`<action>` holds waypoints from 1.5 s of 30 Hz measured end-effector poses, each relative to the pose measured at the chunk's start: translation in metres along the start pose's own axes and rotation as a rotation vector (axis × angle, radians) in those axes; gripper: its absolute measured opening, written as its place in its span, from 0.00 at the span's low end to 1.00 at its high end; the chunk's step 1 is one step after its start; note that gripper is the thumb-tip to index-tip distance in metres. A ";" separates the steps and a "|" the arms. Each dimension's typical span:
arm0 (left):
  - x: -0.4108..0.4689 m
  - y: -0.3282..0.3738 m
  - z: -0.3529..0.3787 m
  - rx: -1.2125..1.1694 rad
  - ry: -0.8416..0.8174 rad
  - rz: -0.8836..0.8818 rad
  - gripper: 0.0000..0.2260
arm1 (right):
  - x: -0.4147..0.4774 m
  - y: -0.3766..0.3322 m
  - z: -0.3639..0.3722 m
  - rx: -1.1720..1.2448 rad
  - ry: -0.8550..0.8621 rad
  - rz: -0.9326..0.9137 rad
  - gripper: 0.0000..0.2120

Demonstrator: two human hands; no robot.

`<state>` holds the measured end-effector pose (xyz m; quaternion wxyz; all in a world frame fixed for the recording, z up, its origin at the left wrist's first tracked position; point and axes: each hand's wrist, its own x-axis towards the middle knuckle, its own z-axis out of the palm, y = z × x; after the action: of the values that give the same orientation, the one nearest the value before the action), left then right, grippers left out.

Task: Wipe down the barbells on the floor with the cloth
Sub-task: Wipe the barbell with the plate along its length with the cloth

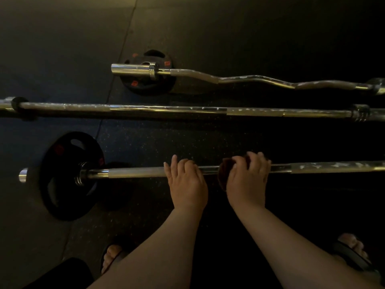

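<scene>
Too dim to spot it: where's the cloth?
Head view, lower centre: the dark cloth drapes the nearest barbell, gripped by the right hand, beside the left hand.

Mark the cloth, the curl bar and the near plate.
cloth (224, 174): head view, bunched left fold.
curl bar (256, 78): head view, middle of bent shaft.
near plate (56, 197): head view, lower face.
</scene>
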<state>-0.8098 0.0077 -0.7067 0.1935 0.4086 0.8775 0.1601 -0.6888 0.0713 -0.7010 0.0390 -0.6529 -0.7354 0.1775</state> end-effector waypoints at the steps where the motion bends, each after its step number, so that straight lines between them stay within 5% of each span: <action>1: 0.000 0.003 0.002 0.020 -0.008 -0.003 0.15 | -0.002 -0.006 0.002 -0.030 -0.027 -0.095 0.19; 7: -0.003 0.016 0.002 0.082 -0.047 0.003 0.22 | 0.007 -0.001 0.005 -0.137 -0.157 -0.562 0.20; 13: -0.004 0.020 0.007 0.032 -0.041 0.042 0.18 | 0.004 0.034 -0.004 -0.047 0.074 -0.103 0.18; 19: -0.004 0.029 0.014 0.093 -0.075 0.082 0.24 | 0.005 0.010 -0.005 -0.151 -0.120 -0.541 0.23; 25: -0.006 0.035 0.015 0.048 -0.075 0.107 0.17 | 0.011 0.035 -0.012 -0.040 0.082 -0.083 0.20; 33: -0.006 0.041 0.022 0.138 -0.111 0.107 0.21 | 0.014 0.032 -0.016 -0.055 -0.082 -0.446 0.17; 38: -0.006 0.042 0.023 0.119 -0.116 0.124 0.17 | 0.017 0.044 -0.019 -0.001 0.125 0.022 0.18; 45: -0.008 0.050 0.020 0.124 -0.146 0.117 0.24 | 0.018 0.054 -0.020 -0.020 -0.044 -0.394 0.16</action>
<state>-0.7626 0.0347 -0.7008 0.2216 0.4807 0.8440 0.0864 -0.6350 0.0978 -0.7021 0.0503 -0.4927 -0.8512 0.1735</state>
